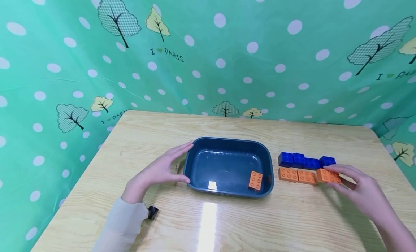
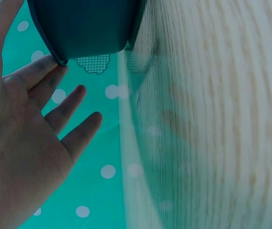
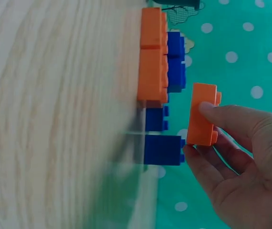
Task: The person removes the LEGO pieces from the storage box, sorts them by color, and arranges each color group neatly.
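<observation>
Left hand (image 1: 156, 172): fingers straight and spread, holding nothing; fingertips and thumb rest against the left end of the dark blue tray (image 1: 198, 145). The left wrist view shows the same, fingers (image 2: 40, 76) extended at the tray's rim (image 2: 50, 47).

Right hand (image 1: 357, 187): pinches one orange brick (image 1: 326, 176) between thumb and fingers. In the right wrist view this orange brick (image 3: 201, 114) sits lifted clear of the table, thumb on its face, fingers beneath.

Remaining orange bricks (image 1: 297, 175): two, in a row just left of the right hand, touching each other, lying on the table (image 1: 227, 223).

Blue bricks (image 1: 305, 160): a row just beyond the orange ones, on the far side from the right hand; exact count unclear.

Orange brick in tray (image 1: 255, 180): one, leaning at the tray's near right corner, between the two hands, closer to the right.

Tray: between both hands, on the wooden table.

Backdrop (image 1: 227, 57): green spotted cloth with tree prints, beyond both hands.
</observation>
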